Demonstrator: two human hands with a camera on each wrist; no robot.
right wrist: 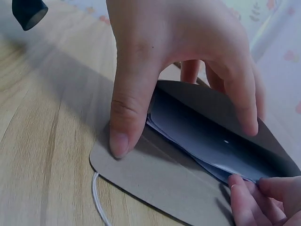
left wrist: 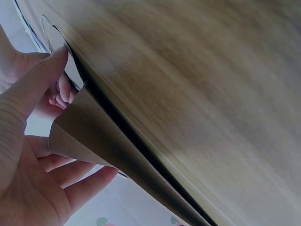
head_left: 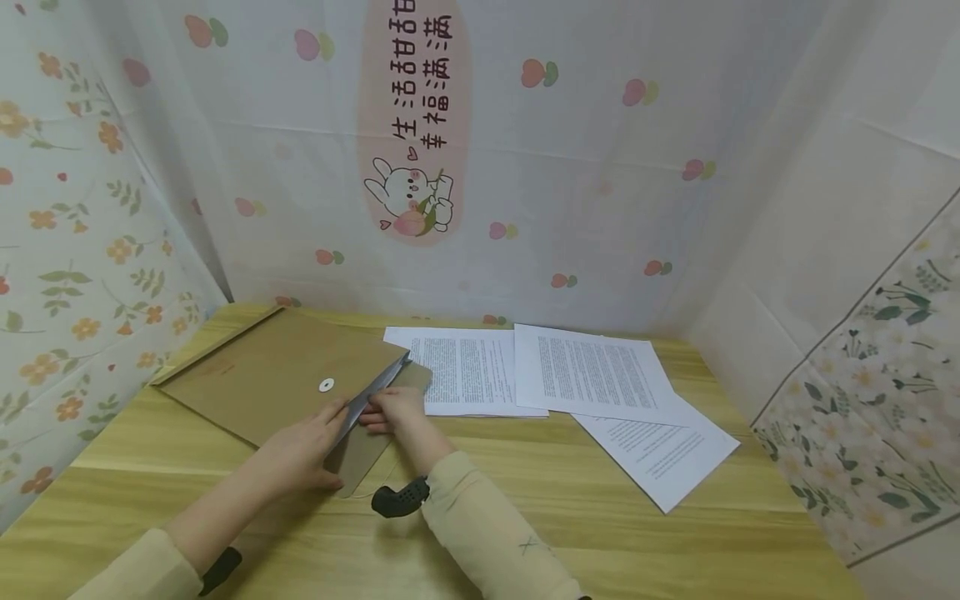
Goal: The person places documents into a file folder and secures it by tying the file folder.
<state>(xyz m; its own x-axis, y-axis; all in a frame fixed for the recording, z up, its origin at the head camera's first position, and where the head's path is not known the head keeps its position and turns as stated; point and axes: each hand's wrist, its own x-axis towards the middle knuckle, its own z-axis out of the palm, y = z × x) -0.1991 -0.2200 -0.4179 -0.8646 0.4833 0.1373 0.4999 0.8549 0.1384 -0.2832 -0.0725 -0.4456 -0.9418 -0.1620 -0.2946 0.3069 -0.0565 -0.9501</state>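
A brown kraft-paper document envelope point(head_left: 247, 367) lies on the table at the left, its flap point(right wrist: 155, 165) folded back and its mouth spread apart. My left hand point(head_left: 296, 454) holds the mouth's near corner. Its thumb presses the flap near a white string point(right wrist: 98, 197), while its other fingers lie at the front panel. A stack of papers point(right wrist: 202, 136), bluish grey in shadow, shows inside the mouth. My right hand point(head_left: 397, 408) pinches the papers' edge near the mouth's far end. In the left wrist view, the flap partly covers the right hand point(left wrist: 61, 89).
Printed sheets point(head_left: 465, 375) lie behind and right of the hands. Two more sheets point(head_left: 600, 375) overlap farther right, the lower one point(head_left: 667, 454) turned askew. A white button point(head_left: 326, 384) sits on the envelope's face. Patterned cloths point(head_left: 600, 208) wall in the wooden table point(head_left: 637, 550).
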